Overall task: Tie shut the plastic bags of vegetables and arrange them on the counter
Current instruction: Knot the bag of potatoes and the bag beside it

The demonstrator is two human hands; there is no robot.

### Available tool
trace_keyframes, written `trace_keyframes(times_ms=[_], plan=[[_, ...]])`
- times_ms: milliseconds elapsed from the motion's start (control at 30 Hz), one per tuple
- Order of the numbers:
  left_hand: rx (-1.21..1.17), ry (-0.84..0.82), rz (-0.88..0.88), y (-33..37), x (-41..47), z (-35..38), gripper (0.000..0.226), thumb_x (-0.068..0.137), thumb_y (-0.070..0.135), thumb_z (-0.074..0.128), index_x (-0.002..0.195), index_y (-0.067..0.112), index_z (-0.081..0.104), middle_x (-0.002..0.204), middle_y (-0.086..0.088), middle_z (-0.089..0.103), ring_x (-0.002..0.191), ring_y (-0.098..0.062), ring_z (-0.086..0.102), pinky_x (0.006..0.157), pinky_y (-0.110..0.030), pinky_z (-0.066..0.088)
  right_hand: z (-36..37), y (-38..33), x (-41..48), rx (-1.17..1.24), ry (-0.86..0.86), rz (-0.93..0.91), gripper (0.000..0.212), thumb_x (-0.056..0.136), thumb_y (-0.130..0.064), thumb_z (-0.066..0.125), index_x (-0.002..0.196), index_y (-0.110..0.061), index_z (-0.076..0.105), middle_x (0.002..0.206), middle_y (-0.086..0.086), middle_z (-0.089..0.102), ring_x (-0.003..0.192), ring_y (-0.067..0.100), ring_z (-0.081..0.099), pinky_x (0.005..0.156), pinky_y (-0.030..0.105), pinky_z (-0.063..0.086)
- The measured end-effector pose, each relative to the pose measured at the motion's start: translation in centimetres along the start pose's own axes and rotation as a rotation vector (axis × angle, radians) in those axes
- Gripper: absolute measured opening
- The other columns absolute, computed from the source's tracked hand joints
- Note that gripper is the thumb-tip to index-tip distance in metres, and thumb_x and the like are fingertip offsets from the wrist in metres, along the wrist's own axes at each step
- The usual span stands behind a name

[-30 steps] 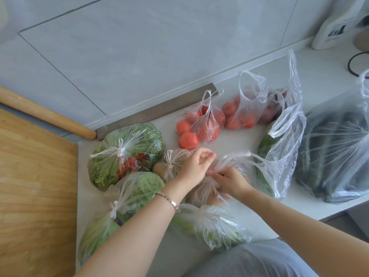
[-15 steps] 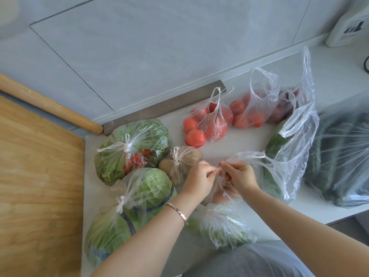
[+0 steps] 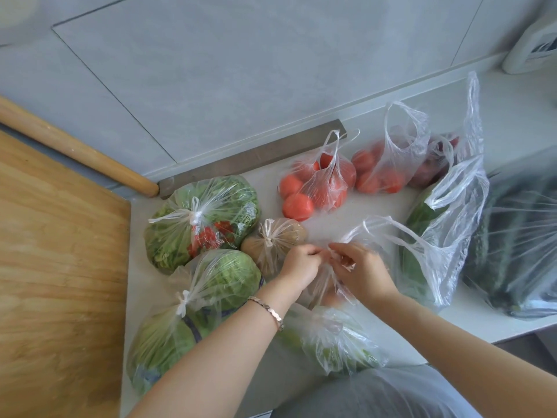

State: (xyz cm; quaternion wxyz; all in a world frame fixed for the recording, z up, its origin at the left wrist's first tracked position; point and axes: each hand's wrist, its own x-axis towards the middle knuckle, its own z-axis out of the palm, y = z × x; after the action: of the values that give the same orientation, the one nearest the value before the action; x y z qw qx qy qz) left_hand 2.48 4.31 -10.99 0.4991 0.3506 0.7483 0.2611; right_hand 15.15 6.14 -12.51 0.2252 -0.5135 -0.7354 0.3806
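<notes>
Head view: at 6 o'clock a bag of leafy greens (image 3: 334, 342) is lying nearest on the worktop (image 3: 346, 212), partly hidden under both forearms. Just beyond, the left hand (image 3: 298, 267) and right hand (image 3: 361, 276) are meeting, fingers curled and pinching the twisted handles of a small clear bag (image 3: 327, 286); its contents cannot be made out. At 9 o'clock a tied cabbage bag (image 3: 196, 312), chili greens bag (image 3: 202, 221) and potato bag (image 3: 274, 236) are crowding the left hand. At 3 o'clock an open cucumber bag (image 3: 437, 242) is leaning close. Toward 12 o'clock two tomato bags (image 3: 313, 188) are sitting, handles standing up.
</notes>
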Motion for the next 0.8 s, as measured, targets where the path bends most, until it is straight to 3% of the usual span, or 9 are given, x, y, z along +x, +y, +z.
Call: trace_keyframes(times_ms=[100, 233, 333, 433, 567, 633, 733, 800], plan=[[0.136, -0.009, 0.092, 0.2, -0.1, 0.0, 0.025, 0.094, 0.023, 0.049, 0.099, 0.007, 0.067, 0.089, -0.007, 0.065, 0.08, -0.016, 0.055, 0.077, -0.029, 0.042, 0.4, 0.4, 0.1, -0.108, 0.037, -0.147, 0.02, 0.081, -0.001, 0.061, 0.099, -0.002, 0.071, 0.086, 0.013, 0.07, 0.069, 0.025, 0.065, 0.064, 0.017, 0.044], [0.223, -0.008, 0.152, 0.0, -0.2, -0.2, 0.025, 0.094, 0.022, 0.049, 0.097, 0.005, 0.066, 0.094, -0.012, 0.067, 0.085, -0.021, 0.058, 0.079, -0.032, 0.044, 0.5, 0.8, 0.5, -0.211, 0.045, -0.275, 0.027, 0.08, -0.016, 0.049, 0.083, -0.003, 0.073, 0.071, 0.012, 0.064, 0.051, 0.024, 0.06, 0.053, 0.019, 0.04], [0.176, -0.023, 0.157, -0.4, -0.4, -0.3, 0.022, 0.092, 0.022, 0.053, 0.102, 0.009, 0.067, 0.103, -0.009, 0.067, 0.093, -0.02, 0.06, 0.083, -0.03, 0.045, 0.2, 0.8, 0.8, -0.286, -0.023, -0.278, 0.01, 0.071, -0.003, 0.064, 0.077, -0.004, 0.073, 0.074, 0.014, 0.061, 0.05, 0.023, 0.06, 0.046, 0.017, 0.041], [0.147, 0.0, 0.174, -0.6, -0.6, -0.3, 0.021, 0.09, 0.019, 0.057, 0.104, 0.008, 0.069, 0.1, -0.008, 0.069, 0.084, -0.012, 0.057, 0.073, -0.019, 0.042, 0.2, 0.7, 1.3, -0.285, -0.098, -0.295, 0.01, 0.064, 0.002, 0.067, 0.071, -0.003, 0.072, 0.072, 0.013, 0.064, 0.051, 0.024, 0.062, 0.047, 0.02, 0.043], [0.136, 0.091, 0.212, -0.7, -0.9, -0.2, 0.019, 0.088, 0.021, 0.059, 0.094, 0.008, 0.072, 0.078, -0.004, 0.067, 0.063, -0.006, 0.051, 0.056, -0.014, 0.035, 0.1, 0.1, 1.5, -0.09, -0.122, -0.058, 0.018, 0.077, 0.004, 0.059, 0.087, -0.002, 0.072, 0.086, 0.016, 0.067, 0.074, 0.027, 0.059, 0.065, 0.022, 0.041], [0.193, 0.144, 0.257, -0.9, -1.1, -0.1, 0.021, 0.088, 0.021, 0.059, 0.089, 0.005, 0.072, 0.075, -0.002, 0.062, 0.065, -0.011, 0.051, 0.056, -0.018, 0.033, -0.2, 0.0, 1.4, -0.02, -0.15, 0.06, 0.018, 0.079, -0.001, 0.06, 0.09, -0.007, 0.073, 0.081, 0.009, 0.068, 0.067, 0.016, 0.055, 0.058, 0.013, 0.04], [0.266, 0.19, 0.343, -1.2, -1.4, 0.2, 0.02, 0.089, 0.018, 0.058, 0.092, 0.003, 0.069, 0.085, 0.0, 0.057, 0.08, -0.012, 0.053, 0.068, -0.016, 0.038, -1.1, -0.1, 1.8, 0.102, -0.229, 0.189, 0.011, 0.078, -0.009, 0.067, 0.086, -0.012, 0.073, 0.064, -0.008, 0.064, 0.053, -0.001, 0.054, 0.051, 0.002, 0.04], [0.281, 0.221, 0.385, -1.3, -1.5, 0.4, 0.019, 0.09, 0.017, 0.056, 0.093, 0.003, 0.069, 0.086, 0.001, 0.055, 0.08, -0.01, 0.052, 0.069, -0.011, 0.038, -1.6, -0.2, 2.2, 0.193, -0.253, 0.256, 0.008, 0.077, -0.007, 0.069, 0.081, -0.014, 0.072, 0.062, -0.01, 0.062, 0.053, -0.002, 0.055, 0.05, 0.001, 0.04]])
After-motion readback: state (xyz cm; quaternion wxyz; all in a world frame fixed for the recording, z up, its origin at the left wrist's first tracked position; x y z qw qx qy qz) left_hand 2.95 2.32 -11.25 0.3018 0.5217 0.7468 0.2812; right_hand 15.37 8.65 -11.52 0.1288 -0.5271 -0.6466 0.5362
